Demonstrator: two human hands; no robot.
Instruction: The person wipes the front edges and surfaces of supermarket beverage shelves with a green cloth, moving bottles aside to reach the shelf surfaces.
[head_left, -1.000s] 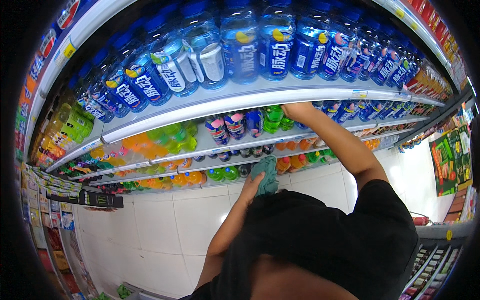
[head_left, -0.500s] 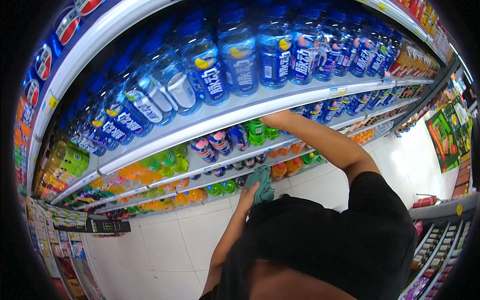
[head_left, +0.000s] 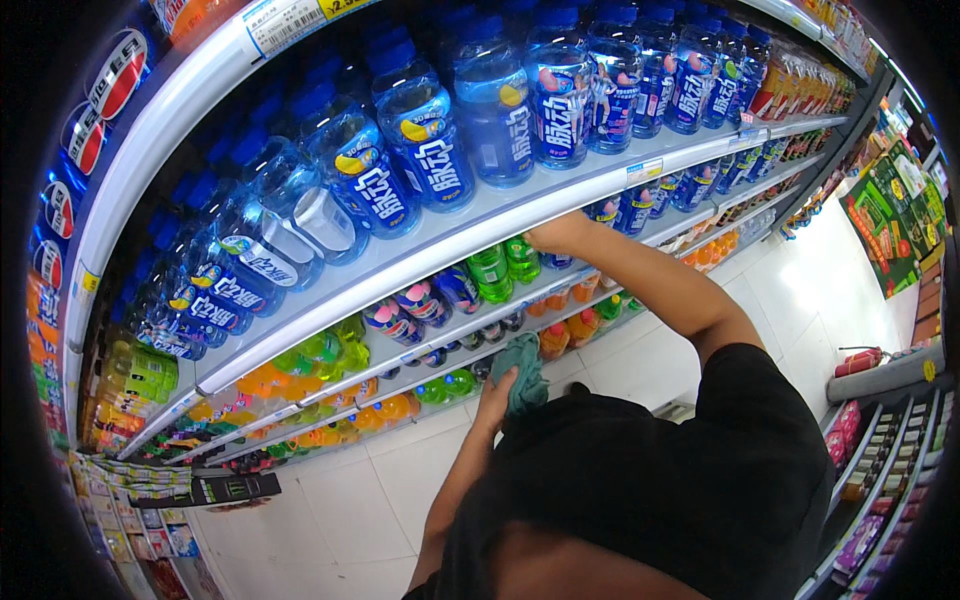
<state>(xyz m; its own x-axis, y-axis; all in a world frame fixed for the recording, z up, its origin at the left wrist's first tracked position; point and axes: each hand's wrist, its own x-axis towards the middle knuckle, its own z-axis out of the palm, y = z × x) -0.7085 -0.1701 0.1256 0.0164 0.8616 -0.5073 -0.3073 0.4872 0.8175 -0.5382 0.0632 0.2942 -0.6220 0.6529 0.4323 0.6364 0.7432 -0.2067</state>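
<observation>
A crumpled green cloth (head_left: 522, 372) is bunched in my left hand (head_left: 495, 398), which is low in front of my body near the lower shelves. My right arm stretches forward to the shelving. There, my right hand (head_left: 562, 235) reaches under the front edge of the large shelf (head_left: 420, 255), beside green soda bottles (head_left: 490, 273) on the tier below. That shelf edge hides its fingers, so what it touches does not show. Above it, blue-capped drink bottles (head_left: 430, 150) stand in rows on the large shelf.
Lower tiers hold orange drink bottles (head_left: 388, 410) and dark blue bottles (head_left: 460, 288). White floor tiles (head_left: 340, 510) run below the shelving. To the right are another shelf rack (head_left: 880, 490), a red cylinder (head_left: 858, 361) and a green display box (head_left: 890, 230).
The view has shifted, so the shelf bottles sit farther left in the picture. The cloth stays in my left hand, and my right hand is still at the shelf edge.
</observation>
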